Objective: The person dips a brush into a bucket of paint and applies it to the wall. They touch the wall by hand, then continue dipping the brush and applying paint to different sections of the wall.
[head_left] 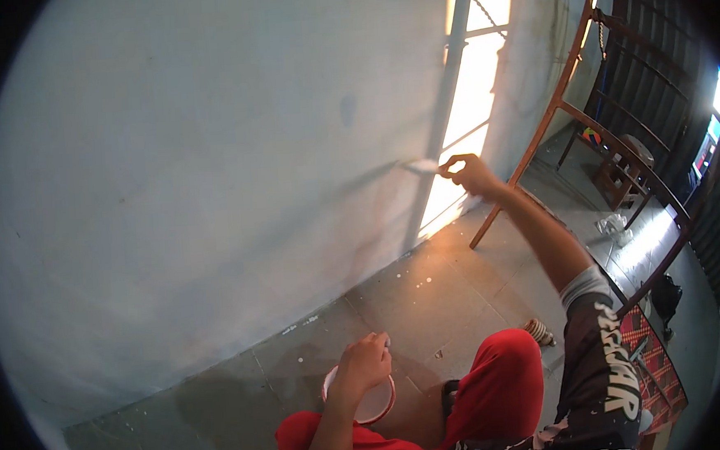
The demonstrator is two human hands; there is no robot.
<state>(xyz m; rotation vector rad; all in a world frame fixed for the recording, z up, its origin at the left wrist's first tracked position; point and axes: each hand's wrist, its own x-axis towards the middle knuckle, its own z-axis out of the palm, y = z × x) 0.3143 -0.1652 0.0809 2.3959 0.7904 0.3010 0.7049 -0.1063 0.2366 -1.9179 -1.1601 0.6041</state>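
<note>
My right hand (474,178) is stretched out to the wall, its fingers pinched round the handle of a paintbrush (422,167). The brush tip points left at the pale wall (232,150), just beside the bright window opening. Low in front of me, my left hand (367,361) is closed at the rim of a white bucket (377,402) with a red edge. The fingers seem wrapped over that rim, and the bucket sits between my arm and my red-clad knees. Pale material shows inside it.
A brown metal frame (561,101) leans at the right. Beyond it are a wooden stool (621,178) and a clear plastic bag (613,226) on the floor. A coiled object (539,332) lies by my knee, near a red patterned surface (655,364). White spots mark the grey floor (399,322).
</note>
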